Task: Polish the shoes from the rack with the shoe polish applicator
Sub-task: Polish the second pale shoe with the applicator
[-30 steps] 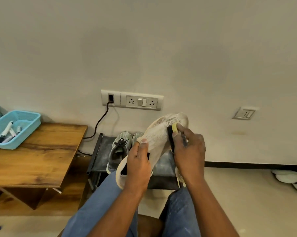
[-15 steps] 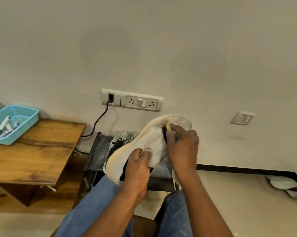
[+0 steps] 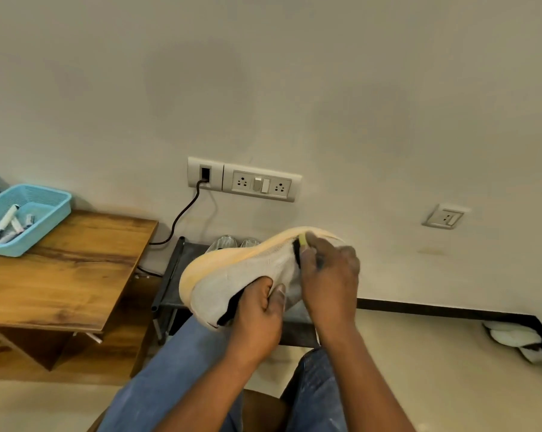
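Note:
A white knit sneaker (image 3: 232, 275) with a pale orange sole lies on its side above my knees, sole edge turned up and left. My left hand (image 3: 260, 319) grips it at the collar, fingers curled into the opening. My right hand (image 3: 329, 275) holds the shoe polish applicator (image 3: 298, 249), yellow at its top and black below, with the black part against the upper near the toe. Behind the sneaker stands the dark shoe rack (image 3: 176, 275), where the toes of a grey pair of shoes (image 3: 235, 243) show.
A wooden table (image 3: 63, 269) stands at the left and carries a light blue basket (image 3: 29, 219) of tubes and pens. A socket panel (image 3: 244, 179) with a black cable is on the wall. White slippers (image 3: 513, 338) lie on the floor at the right.
The sneaker has tipped from toe-up onto its side, heel swinging left, sole edge now uppermost. My right hand stays with the applicator near the toe. The view has shifted slightly.

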